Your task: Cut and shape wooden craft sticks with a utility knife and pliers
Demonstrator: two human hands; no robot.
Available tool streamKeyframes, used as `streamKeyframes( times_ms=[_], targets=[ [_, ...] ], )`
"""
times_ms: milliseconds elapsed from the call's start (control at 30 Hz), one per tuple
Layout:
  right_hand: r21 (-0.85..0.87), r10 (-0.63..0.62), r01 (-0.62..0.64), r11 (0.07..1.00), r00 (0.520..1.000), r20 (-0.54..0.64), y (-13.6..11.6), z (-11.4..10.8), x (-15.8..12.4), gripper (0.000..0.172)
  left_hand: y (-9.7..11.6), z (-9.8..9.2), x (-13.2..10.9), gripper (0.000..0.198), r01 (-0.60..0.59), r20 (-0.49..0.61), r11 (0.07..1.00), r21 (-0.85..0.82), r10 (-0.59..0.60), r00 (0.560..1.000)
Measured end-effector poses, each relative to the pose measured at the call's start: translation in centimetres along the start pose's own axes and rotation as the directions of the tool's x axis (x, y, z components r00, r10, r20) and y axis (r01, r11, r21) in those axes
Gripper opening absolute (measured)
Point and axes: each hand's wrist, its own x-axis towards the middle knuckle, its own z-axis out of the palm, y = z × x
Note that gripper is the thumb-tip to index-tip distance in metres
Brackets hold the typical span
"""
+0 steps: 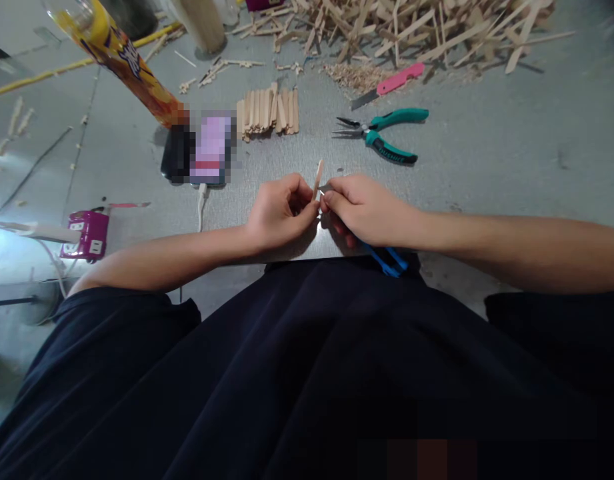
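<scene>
Near the table's front edge, my left hand (283, 212) is closed on a thin wooden craft stick (318, 179), which points up and away from me. My right hand (359, 208) is closed around a blue-handled utility knife (389, 261). Its handle sticks out below my palm, and a short metal blade (326, 189) shows at my fingertips, close beside the stick. Whether the blade touches the wood I cannot tell. Beyond my hands lies a neat pile of short cut sticks (267, 112). To its right rest green-handled needle-nose pliers (381, 135), their jaws apart.
A pink-handled saw (389, 85) lies by a heap of shavings (354, 77). Many loose sticks (417, 30) cover the back. A phone (210, 150) with a cable (201, 207), an orange-yellow bottle (131, 67) and a purple power socket (89, 235) are at left.
</scene>
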Motion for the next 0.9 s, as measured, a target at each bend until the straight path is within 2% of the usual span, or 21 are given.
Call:
streamKeyframes(
  times_ms=[100,267,367,467,500,600,700,800,900],
  targets=[
    [0.033,0.028,-0.029,0.999,1.000,0.011,-0.2,0.1,-0.2,0.040,-0.3,0.0,0.2,0.041,-0.044,0.019,0.999,-0.030,0.045,0.999],
    [0.048,0.047,-0.050,0.998,0.997,0.054,-0.1,0.1,-0.1,0.044,-0.6,-0.3,0.2,0.041,-0.049,0.048,0.996,-0.081,0.053,0.997],
    [-0.126,-0.053,0.053,0.991,0.999,-0.001,0.3,-0.1,0.3,0.042,-0.7,-0.4,0.2,0.037,-0.077,0.054,0.995,-0.061,0.081,0.995],
    [-0.293,-0.167,0.139,0.946,0.983,-0.074,0.5,-0.3,0.6,0.043,-0.8,-0.4,0.3,0.037,-0.072,0.052,0.996,-0.048,0.074,0.996],
    [-0.269,-0.150,0.128,0.955,0.987,-0.063,0.5,-0.3,0.7,0.042,-0.8,-0.4,0.3,0.039,-0.066,0.061,0.996,-0.053,0.070,0.996],
    [-0.051,-0.006,0.009,0.999,0.999,0.052,0.0,-0.4,0.4,0.039,-0.7,-0.4,0.3,0.046,-0.034,0.064,0.997,-0.069,0.038,0.997],
    [0.092,0.073,-0.082,0.992,0.993,0.098,-0.8,-0.5,0.1,0.040,-0.5,-0.4,0.2,0.052,0.006,0.062,0.996,-0.091,0.000,0.998],
    [0.165,0.097,-0.120,0.979,0.985,0.143,-1.4,-0.9,0.0,0.043,-0.1,-0.5,0.3,0.058,0.047,0.083,0.982,-0.182,-0.032,0.996],
    [0.236,0.066,-0.108,0.966,0.981,0.181,-1.4,-1.4,0.2,0.042,0.6,-0.9,0.5,0.063,0.134,0.126,0.950,-0.282,-0.102,0.987]
  ],
)
